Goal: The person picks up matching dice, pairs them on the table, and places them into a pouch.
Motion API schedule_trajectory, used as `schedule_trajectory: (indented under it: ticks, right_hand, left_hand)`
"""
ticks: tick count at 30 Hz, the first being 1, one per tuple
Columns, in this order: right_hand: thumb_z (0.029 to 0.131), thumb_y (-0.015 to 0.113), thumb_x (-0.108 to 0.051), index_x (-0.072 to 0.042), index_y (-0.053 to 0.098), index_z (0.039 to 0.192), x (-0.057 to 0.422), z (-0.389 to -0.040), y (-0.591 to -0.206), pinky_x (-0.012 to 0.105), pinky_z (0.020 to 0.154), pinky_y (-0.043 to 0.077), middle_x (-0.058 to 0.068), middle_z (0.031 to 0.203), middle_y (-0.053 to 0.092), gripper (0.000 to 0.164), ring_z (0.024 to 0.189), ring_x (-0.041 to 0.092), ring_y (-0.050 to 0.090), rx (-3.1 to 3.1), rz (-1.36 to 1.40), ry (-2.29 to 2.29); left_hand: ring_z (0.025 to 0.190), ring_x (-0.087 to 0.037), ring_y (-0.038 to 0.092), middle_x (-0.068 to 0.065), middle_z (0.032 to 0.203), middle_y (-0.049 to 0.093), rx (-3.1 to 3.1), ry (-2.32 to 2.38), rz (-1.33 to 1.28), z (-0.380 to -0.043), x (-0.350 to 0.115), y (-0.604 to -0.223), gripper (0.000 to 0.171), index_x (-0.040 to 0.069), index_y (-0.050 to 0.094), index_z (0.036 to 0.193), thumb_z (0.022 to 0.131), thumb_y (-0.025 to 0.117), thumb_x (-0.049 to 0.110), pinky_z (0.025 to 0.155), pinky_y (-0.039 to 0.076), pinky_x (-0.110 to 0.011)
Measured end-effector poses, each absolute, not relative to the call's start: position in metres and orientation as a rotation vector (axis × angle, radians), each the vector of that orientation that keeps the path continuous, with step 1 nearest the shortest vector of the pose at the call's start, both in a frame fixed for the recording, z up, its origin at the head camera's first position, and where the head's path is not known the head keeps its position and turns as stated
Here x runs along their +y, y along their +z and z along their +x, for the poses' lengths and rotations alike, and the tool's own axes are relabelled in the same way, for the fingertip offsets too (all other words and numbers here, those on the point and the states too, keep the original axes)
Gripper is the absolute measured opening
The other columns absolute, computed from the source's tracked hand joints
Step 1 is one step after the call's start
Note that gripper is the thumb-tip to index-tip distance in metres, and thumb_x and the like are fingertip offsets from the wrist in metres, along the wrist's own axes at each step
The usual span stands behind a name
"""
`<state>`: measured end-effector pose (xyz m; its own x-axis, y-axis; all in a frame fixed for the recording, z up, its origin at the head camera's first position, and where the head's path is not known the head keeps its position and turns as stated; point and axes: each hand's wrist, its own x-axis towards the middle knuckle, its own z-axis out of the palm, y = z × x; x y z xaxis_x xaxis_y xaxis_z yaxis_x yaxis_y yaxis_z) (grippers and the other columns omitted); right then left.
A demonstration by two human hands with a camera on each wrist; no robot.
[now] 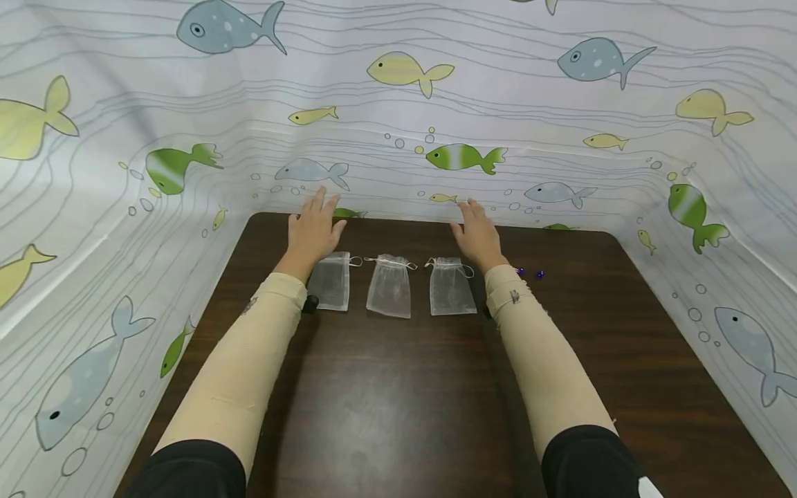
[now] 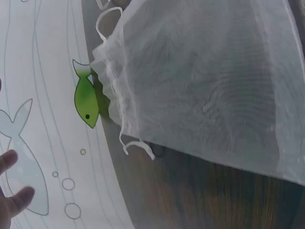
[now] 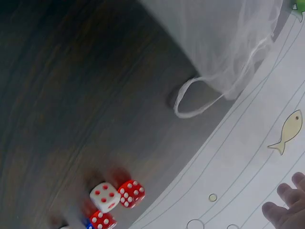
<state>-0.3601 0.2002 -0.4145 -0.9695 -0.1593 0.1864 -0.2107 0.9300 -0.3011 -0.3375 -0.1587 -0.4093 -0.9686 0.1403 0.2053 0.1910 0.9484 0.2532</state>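
Observation:
Three sheer white drawstring pouches lie side by side on the table: a left pouch [image 1: 333,285], a middle pouch [image 1: 389,289] and a right pouch [image 1: 451,290]. My left hand [image 1: 313,232] is above the left pouch's drawstring end, fingers spread and holding nothing. Beyond the right pouch, my right hand [image 1: 478,235] reaches toward the back edge, its fingers extended and grasping nothing. In the right wrist view, a white die [image 3: 105,197] with red dots sits against a red die [image 3: 131,193]. Another red die [image 3: 103,220] lies beside them, with something blue at its side.
Two small blue things [image 1: 540,274] show just right of my right wrist. The dark wooden table [image 1: 398,387] is bordered at the back and sides by a white fish-print cloth [image 1: 373,104].

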Motion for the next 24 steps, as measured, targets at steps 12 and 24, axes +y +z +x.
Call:
schedule_trajectory:
  ticks: [12, 24]
  right_hand:
    - [0.108, 0.052, -0.025, -0.007, 0.054, 0.144, 0.16, -0.341, -0.414, 0.05, 0.092, 0.051, 0.014, 0.139, 0.059, 0.041, 0.116, 0.031, 0.062, -2.856, 0.311, 0.804]
    - [0.108, 0.052, -0.024, -0.006, 0.056, 0.141, 0.101, -0.306, -0.425, 0.044, 0.095, 0.051, 0.012, 0.133, 0.062, 0.038, 0.114, 0.028, 0.061, -2.929, 0.537, 1.033]
  left_hand:
    - [0.126, -0.038, 0.053, -0.018, 0.14, 0.054, -2.897, -0.415, -0.213, -0.326, -0.147, -0.407, 0.041, 0.004, 0.055, 0.14, 0.106, 0.05, 0.026, 0.09, 0.05, -0.058]
    - [0.134, -0.047, 0.04, -0.024, 0.149, 0.042, -3.149, -0.535, -0.132, -0.311, -0.171, -0.446, 0.057, 0.011, 0.041, 0.153, 0.105, 0.058, 0.037, 0.102, 0.036, -0.067]
